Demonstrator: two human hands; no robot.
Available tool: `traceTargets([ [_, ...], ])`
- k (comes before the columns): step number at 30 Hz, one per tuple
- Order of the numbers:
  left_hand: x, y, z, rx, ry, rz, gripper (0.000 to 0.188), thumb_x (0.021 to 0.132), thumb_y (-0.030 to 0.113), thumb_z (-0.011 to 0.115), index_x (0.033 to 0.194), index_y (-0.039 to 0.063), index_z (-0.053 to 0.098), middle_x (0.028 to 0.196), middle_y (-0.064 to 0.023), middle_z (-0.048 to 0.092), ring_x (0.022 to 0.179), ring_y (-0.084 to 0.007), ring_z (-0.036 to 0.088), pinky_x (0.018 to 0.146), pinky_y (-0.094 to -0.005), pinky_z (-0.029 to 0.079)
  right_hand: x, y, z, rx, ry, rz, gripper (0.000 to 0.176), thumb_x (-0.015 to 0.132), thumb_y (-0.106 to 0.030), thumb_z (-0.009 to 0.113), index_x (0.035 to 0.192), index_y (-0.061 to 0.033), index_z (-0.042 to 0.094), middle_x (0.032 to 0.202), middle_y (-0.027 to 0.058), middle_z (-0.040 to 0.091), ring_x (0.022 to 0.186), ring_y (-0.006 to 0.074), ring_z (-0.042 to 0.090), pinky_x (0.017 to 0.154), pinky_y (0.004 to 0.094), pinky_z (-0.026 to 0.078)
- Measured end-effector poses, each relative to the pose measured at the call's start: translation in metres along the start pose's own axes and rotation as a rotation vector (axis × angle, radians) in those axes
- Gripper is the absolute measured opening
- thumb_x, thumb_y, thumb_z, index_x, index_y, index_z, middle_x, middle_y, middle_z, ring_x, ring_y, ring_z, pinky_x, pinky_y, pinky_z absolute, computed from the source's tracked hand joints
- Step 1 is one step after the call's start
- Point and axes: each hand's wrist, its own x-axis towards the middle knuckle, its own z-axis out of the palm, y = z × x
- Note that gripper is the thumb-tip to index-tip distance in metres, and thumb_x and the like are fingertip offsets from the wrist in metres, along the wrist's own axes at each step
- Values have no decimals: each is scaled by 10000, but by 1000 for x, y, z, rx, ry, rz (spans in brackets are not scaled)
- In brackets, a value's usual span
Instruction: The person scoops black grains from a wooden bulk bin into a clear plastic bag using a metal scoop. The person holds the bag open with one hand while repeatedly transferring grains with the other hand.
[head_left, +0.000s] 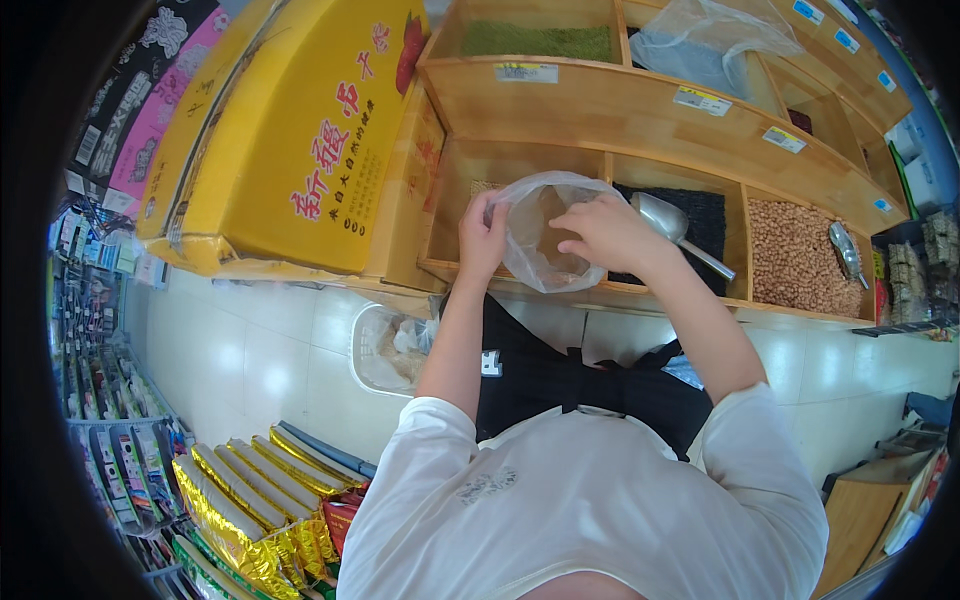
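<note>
A clear plastic bag (536, 274), its mouth spread wide, is over the front row of a wooden bulk-food bin. My left hand (482, 231) grips the left side of its rim between thumb and fingers. Over the right part of the mouth is my right hand (611, 231), thumb and fingers apart and pointing into the bag. Brown shows inside the bag, but I cannot tell whether it is contents or the wood behind. Just right of my right hand, a metal scoop (664, 219) lies on black grain (705, 206) in the middle compartment.
The right compartment holds tan nuts or beans (795, 255) and a smaller metal scoop (846, 251). Green beans (536, 41) and another plastic bag (712, 52) are in the upper row. A yellow carton (300, 150) stands at left. On the floor sits a white basket (358, 352).
</note>
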Motion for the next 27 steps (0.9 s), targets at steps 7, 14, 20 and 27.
traceTargets([
  [7,-14,-24,9,-62,64,-47,150,995,129,640,1095,22,672,819,-4,650,743,-77,575,675,-249,474,-150,28,32,191,704,570,156,910,-125,708,1061,-89,717,914,56,697,973,269,664,899,394,461],
  [14,-5,-30,4,-6,13,-75,181,998,163,636,1103,19,666,806,0,638,741,-83,570,685,-258,477,-174,62,65,-148,610,625,433,853,-182,770,1261,-80,670,1208,84,654,1166,297,598,1043,447,424],
  [20,-8,-26,3,11,-10,-79,168,994,166,642,1070,20,673,785,3,630,715,-72,555,650,-258,460,-134,115,58,-177,-19,807,372,922,-279,706,1220,-78,611,1111,165,691,1053,353,688,850,473,568],
  [27,-9,-21,2,59,-30,-82,164,988,161,642,1059,17,677,770,-1,630,704,-82,561,647,-257,460,-143,124,-22,-354,-176,610,296,942,-192,650,1227,-113,649,1071,155,714,1039,353,699,858,481,568],
])
